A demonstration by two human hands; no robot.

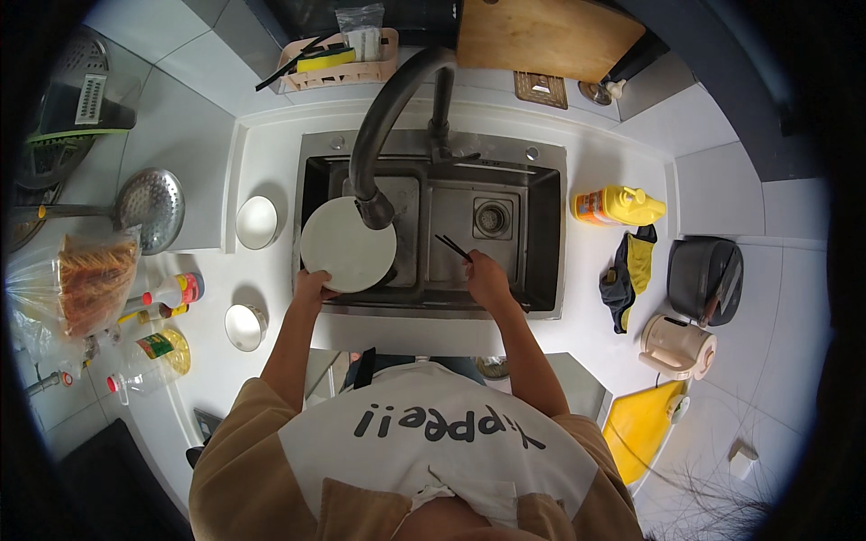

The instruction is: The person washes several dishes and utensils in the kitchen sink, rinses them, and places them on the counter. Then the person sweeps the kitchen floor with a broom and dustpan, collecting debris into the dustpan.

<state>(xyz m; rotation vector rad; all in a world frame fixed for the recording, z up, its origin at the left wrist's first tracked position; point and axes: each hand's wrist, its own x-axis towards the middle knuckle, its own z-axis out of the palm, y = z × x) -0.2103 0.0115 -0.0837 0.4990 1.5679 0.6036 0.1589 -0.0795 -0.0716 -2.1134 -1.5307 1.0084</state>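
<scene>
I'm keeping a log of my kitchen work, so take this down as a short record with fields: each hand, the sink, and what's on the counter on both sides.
Left hand: the left hand grips the white plate by its near edge
Right hand: the right hand holds dark chopsticks
Sink: steel sink, with the plate over its left part, below the dark faucet
Counter left: two white bowls
Counter right: yellow bottle, black-and-yellow cloth item

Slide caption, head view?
Left hand holds a white plate under the faucet; right hand grips dark chopsticks over the sink.
</scene>
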